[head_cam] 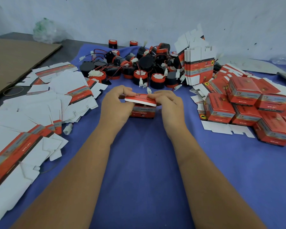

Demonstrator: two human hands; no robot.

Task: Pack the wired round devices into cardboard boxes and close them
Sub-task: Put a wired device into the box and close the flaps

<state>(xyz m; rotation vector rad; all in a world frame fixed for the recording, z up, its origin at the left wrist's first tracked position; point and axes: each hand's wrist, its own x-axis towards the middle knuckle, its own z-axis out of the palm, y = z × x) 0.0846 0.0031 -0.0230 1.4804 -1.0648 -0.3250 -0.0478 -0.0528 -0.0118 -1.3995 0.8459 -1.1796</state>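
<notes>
Blue cloth (144,162) nearest us. Left hand (116,104), right hand (169,104) pinch lid flap (140,101) of box (143,112). We judge card light, creasable; hold edges.

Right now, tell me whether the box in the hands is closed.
Not closed. The box's lid flap sits raised above the opening, pinched by both hands, left and right.
</notes>
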